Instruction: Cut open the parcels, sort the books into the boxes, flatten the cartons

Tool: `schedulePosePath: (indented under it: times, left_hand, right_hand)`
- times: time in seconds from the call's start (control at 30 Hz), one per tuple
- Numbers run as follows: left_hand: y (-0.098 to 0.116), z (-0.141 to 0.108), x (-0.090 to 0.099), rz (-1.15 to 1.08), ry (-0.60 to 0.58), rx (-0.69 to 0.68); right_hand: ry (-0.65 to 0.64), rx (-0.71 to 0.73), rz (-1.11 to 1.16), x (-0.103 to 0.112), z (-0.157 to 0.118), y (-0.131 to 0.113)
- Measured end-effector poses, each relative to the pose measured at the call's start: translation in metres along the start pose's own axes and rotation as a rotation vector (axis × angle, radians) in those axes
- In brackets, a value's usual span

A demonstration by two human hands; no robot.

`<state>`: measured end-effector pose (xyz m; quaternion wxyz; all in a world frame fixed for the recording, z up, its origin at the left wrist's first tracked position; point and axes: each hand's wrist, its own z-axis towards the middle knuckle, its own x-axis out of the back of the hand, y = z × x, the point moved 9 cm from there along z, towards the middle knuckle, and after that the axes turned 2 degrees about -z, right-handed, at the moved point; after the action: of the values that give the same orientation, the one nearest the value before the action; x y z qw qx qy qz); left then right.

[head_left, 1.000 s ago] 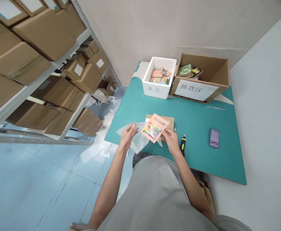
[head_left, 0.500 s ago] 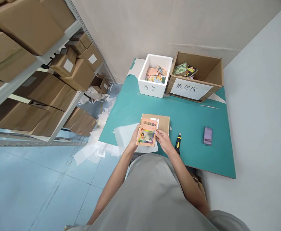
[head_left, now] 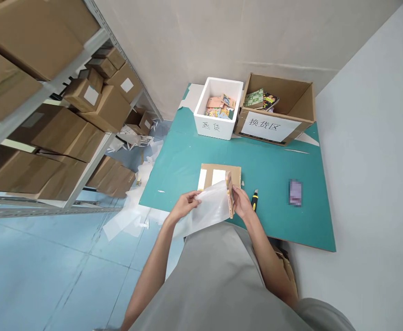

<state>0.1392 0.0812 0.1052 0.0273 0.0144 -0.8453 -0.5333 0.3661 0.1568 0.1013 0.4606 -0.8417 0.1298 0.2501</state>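
My right hand (head_left: 241, 201) is closed on a small orange book (head_left: 229, 195), which stands edge-on to me so that mostly its spine shows. A sheet of translucent white wrapping (head_left: 211, 207) hangs to the left of the book, reaching up to it. My left hand (head_left: 186, 204) pinches the upper left edge of that sheet. Behind both hands a flat piece of cardboard (head_left: 234, 170) with white labels lies on the green table. A black and yellow box cutter (head_left: 254, 201) rests just right of my right hand.
At the back stand a white foam box (head_left: 216, 130) and a cardboard box (head_left: 306, 110), each holding books. A blurred purple item (head_left: 295, 192) lies on the green table (head_left: 273, 165) at right. Shelves of cartons (head_left: 84, 128) fill the left; scrap wrapping (head_left: 127, 216) litters the floor.
The book has turned from cover-up to edge-on and shifted right, in my right hand. My left hand has left the book, moved left and lifted the white sheet off the table.
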Motion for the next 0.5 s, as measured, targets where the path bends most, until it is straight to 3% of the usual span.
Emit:
schedulePosePath:
  times: [0.13,0.3,0.4,0.5]
  left_hand:
    - [0.012,-0.002,0.063,0.101,0.137,0.015]
    - [0.041,0.006,0.147,0.385,0.292,-0.053]
    - [0.056,0.005,0.223,0.691,0.565,-0.015]
    - [0.059,-0.011,0.302,0.788,0.858,0.184]
  right_hand:
    - [-0.146,-0.121,-0.193,-0.014,-0.004,0.024]
    - [-0.283,-0.124,-0.413,-0.033,-0.007,0.040]
    - [-0.233,-0.140,-0.392,-0.028,-0.004,0.042]
    - [-0.134,-0.139,-0.300,-0.015,0.000,0.037]
